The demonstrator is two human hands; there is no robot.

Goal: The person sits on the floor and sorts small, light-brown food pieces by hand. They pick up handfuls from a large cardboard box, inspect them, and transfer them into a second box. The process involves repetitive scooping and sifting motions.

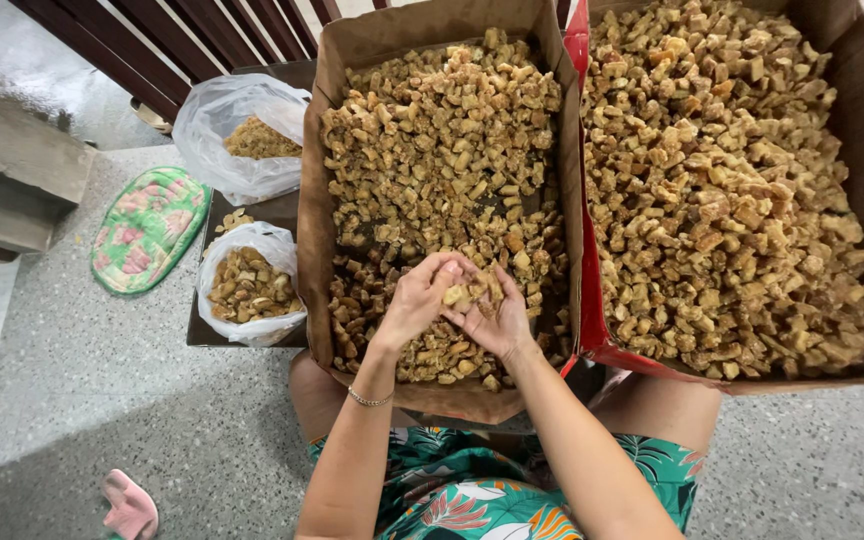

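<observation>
Hands (457,305) cupped together, fingers (442,272) curled round brown chunks (474,290) over cardboard box (317,230).

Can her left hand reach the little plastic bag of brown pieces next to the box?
Probably yes. The left hand is over the middle cardboard box, and the small plastic bag sits open just past that box's side wall on the same side. Only the low wall lies between them.

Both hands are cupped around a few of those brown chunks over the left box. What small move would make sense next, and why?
Probably lift the handful clear and toward the small bag to its left. The left hand and right hand cradle pieces above the left box, and that open bag already holds similar chunks.
</observation>
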